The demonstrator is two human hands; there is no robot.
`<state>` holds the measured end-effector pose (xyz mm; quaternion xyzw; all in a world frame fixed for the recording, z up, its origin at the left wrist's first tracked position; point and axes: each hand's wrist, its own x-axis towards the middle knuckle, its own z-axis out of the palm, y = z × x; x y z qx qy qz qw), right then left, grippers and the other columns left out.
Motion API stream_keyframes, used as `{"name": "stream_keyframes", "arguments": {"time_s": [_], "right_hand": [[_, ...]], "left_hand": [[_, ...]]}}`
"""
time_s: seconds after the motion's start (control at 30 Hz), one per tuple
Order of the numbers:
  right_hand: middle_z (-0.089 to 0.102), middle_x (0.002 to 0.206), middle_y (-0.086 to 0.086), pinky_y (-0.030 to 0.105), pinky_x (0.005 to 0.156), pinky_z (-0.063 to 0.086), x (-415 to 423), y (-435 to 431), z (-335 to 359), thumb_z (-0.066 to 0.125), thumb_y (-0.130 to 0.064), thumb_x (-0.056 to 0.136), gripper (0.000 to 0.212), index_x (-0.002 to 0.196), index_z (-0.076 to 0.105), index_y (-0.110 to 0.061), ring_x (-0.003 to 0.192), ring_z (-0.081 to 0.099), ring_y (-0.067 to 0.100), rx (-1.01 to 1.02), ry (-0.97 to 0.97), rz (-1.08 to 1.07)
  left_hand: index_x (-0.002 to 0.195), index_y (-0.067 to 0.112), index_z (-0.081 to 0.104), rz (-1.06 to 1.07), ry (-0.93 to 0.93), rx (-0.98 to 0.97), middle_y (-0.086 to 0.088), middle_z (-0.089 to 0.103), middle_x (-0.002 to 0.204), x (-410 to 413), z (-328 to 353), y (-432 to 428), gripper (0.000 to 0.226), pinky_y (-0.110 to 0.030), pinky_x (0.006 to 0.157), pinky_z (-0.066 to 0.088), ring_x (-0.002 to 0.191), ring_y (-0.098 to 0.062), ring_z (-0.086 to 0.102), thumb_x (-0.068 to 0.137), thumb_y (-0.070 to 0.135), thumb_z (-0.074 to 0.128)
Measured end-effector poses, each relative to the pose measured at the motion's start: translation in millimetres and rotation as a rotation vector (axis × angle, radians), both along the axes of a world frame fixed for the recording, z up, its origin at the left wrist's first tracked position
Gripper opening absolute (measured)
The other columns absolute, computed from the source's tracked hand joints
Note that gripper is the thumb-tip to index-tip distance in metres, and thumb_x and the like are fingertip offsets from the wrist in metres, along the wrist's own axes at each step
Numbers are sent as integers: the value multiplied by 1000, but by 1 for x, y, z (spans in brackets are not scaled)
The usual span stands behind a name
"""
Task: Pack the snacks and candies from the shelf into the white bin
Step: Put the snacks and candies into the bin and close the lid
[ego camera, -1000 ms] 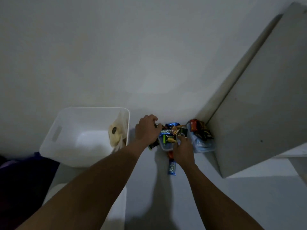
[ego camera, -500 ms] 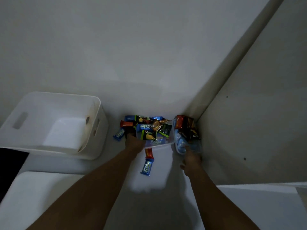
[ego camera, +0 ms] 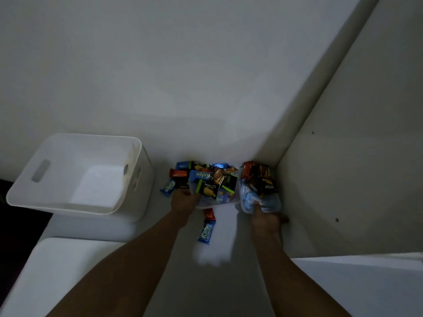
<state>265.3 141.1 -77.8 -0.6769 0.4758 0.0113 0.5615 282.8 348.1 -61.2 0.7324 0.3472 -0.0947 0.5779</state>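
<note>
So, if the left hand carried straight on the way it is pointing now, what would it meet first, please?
Most likely the clear container heaped with snack packets: the left hand already sits at its near left corner, pointing toward the back wall. Whether it already touches is unclear in this dim view.

I see my left hand (ego camera: 183, 200) gripping the clear snack tub (ego camera: 216, 202), my right hand (ego camera: 265, 219) on the blue-packed tub (ego camera: 261, 200); white bin (ego camera: 75, 207) at nine o'clock.

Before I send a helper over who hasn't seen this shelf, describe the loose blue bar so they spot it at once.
Find the white bin on the left, then the snack pile in the corner to its right. In front of that pile, between the two forearms, a blue bar lies alone on the bare shelf, a small red wrapper at its far end.
</note>
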Motion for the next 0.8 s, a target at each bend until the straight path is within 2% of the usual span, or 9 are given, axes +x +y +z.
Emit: {"name": "stream_keyframes", "arguments": {"time_s": [0.07, 0.13, 0.27, 0.37, 0.47, 0.6, 0.67, 0.73, 0.8], "right_hand": [[40, 141, 32, 42, 105, 41, -2, 6, 11, 79, -24, 80, 88, 140, 25, 13, 130, 45, 40, -59, -47, -43], [45, 133, 34, 43, 98, 44, -6, 12, 21, 78, -12, 79, 73, 130, 33, 13, 123, 49, 42, -104, -116, -73], [48, 119, 32, 40, 84, 45, -13, 18, 43, 68, 1, 81, 36, 110, 46, 5, 109, 52, 46, -284, -234, 23], [49, 122, 29, 37, 82, 43, -19, 20, 62, 63, 5, 82, 30, 109, 51, 2, 108, 53, 43, -382, -227, 108], [44, 125, 27, 38, 85, 41, -30, 24, 69, 63, 4, 80, 31, 107, 50, -2, 112, 47, 44, -470, -221, 157], [43, 124, 29, 42, 89, 39, -45, 35, 74, 64, 8, 77, 33, 106, 48, 0, 113, 44, 43, -530, -304, 89], [42, 124, 28, 49, 95, 43, -54, 44, 74, 65, 9, 75, 41, 111, 47, -1, 115, 44, 44, -523, -385, 19], [40, 129, 27, 54, 101, 43, -62, 55, 74, 65, 9, 77, 56, 127, 42, -1, 121, 42, 42, -497, -441, -39], [33, 137, 24, 51, 103, 44, -71, 67, 79, 65, 7, 81, 73, 143, 31, -10, 126, 41, 40, -445, -460, -82]], "left_hand": [[66, 11, 48, -33, 0, -50, -8, 49, 68, -4, 7, 1, 28, -30, 59, 43, 60, -18, 46, 82, 2, 70], [77, 7, 51, -54, -16, -71, -12, 52, 78, -7, 11, 4, 21, -37, 63, 49, 66, -21, 51, 82, 9, 71], [81, 4, 55, -69, -120, 117, -16, 61, 82, -13, 22, 9, 39, -36, 60, 48, 68, -22, 56, 74, 36, 77], [85, 7, 56, -115, -212, 212, -6, 60, 80, -22, 35, 13, 28, -30, 57, 53, 70, -20, 62, 76, 21, 78], [111, 11, 46, -129, -261, 276, -6, 57, 101, -33, 37, 30, 57, -24, 60, 54, 89, -21, 64, 71, 26, 83], [149, 22, 25, -117, -248, 292, -19, 51, 132, -49, 39, 53, 100, -46, 83, 59, 113, -33, 59, 69, 28, 85], [147, 29, 30, -83, -210, 231, -13, 50, 135, -59, 41, 62, 98, -49, 86, 57, 115, -31, 58, 68, 30, 86], [129, 34, 46, -4, -228, 151, -5, 58, 124, -72, 40, 71, 74, -49, 82, 58, 107, -27, 61, 67, 34, 86], [126, 27, 48, 111, -228, 9, -5, 61, 117, -86, 39, 79, 68, -48, 79, 60, 101, -25, 63, 69, 30, 85]]}}
